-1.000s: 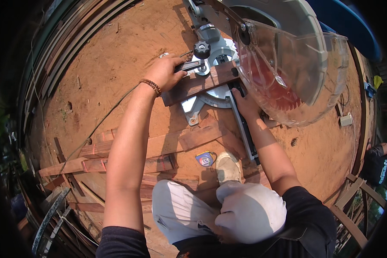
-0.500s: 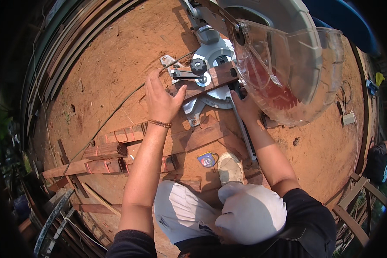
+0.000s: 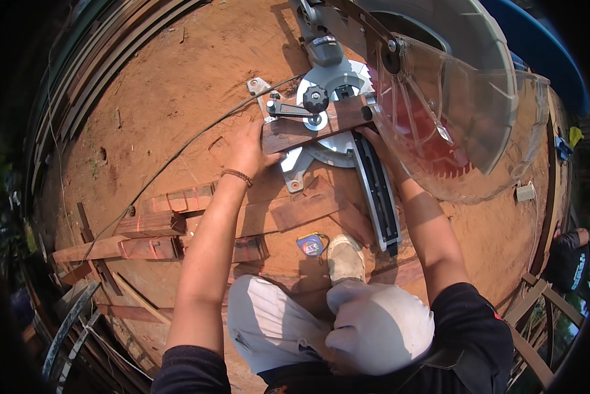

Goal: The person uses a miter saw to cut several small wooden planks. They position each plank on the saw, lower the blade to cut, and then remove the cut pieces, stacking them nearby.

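A miter saw [image 3: 337,59] sits on the dirt, its red blade [image 3: 439,151] inside a clear guard. A dark wooden board [image 3: 285,134] lies across the silver base, under a clamp with a black knob [image 3: 315,98]. My left hand [image 3: 250,148] grips the board's left end, fingers at its side and thumb below. My right hand [image 3: 377,141] is closed at the board's right end beside the black rail [image 3: 377,197], its fingertips partly hidden by the board and guard. A blue tape measure [image 3: 310,244] lies near my shoe [image 3: 345,259].
Cut wood pieces [image 3: 147,248] lie at the lower left, with a cable [image 3: 177,154] running across the dirt. Long boards [image 3: 85,79] line the upper left. A blue object [image 3: 557,59] and power box [image 3: 525,192] are at right. Another person [image 3: 567,259] is at the far right.
My left hand has left the clamp lever and moved down onto the board's left end. My right hand stays near the right end, with more of the rail now showing.
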`<state>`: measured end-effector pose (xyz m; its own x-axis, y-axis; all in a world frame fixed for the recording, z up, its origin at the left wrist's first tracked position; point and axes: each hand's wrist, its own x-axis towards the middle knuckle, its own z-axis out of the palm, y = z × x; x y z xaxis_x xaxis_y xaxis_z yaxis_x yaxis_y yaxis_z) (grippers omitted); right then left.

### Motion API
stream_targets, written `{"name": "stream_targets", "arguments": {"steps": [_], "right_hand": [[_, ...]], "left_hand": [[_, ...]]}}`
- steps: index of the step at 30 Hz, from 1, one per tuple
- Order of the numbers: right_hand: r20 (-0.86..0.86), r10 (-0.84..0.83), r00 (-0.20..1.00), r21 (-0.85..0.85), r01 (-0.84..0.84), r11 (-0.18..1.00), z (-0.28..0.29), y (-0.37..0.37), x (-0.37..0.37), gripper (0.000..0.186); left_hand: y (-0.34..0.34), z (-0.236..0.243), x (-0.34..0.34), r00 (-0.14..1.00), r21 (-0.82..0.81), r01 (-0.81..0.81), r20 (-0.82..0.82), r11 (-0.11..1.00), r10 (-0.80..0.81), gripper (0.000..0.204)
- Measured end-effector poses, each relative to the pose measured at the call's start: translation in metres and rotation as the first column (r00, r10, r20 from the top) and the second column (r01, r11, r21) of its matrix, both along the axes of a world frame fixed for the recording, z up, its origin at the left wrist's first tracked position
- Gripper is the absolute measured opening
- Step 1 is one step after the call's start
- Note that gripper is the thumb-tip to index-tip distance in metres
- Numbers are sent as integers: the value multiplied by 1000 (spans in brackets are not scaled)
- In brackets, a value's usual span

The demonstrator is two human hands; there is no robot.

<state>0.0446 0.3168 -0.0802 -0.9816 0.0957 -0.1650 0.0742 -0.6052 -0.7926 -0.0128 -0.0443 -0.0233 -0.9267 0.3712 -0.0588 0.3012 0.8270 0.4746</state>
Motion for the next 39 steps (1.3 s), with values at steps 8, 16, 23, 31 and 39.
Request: {"name": "stream_targets", "arguments": {"steps": [8, 16, 23, 31, 39], "right_hand": [[-122, 57, 991, 860, 77, 504, -8, 0, -4, 46], [-84, 125, 989, 990, 69, 124, -7, 1, -3, 45], [-27, 38, 999, 981, 19, 196, 18, 1, -9, 41], [49, -41, 998, 976, -39, 214, 14, -2, -5, 37], [70, 125, 990, 959, -101, 264, 128, -113, 72, 37]], "left_hand": [[16, 18, 6, 989, -261, -25, -148, 965, -14, 89], [33, 16, 4, 999, -377, -21, -35, 926, 8, 88], [31, 13, 9, 989, -328, -17, -144, 945, -32, 92], [30, 10, 4, 998, -382, 29, -44, 924, -49, 98], [48, 27, 26, 980, -366, -64, -196, 928, -10, 88]]}}
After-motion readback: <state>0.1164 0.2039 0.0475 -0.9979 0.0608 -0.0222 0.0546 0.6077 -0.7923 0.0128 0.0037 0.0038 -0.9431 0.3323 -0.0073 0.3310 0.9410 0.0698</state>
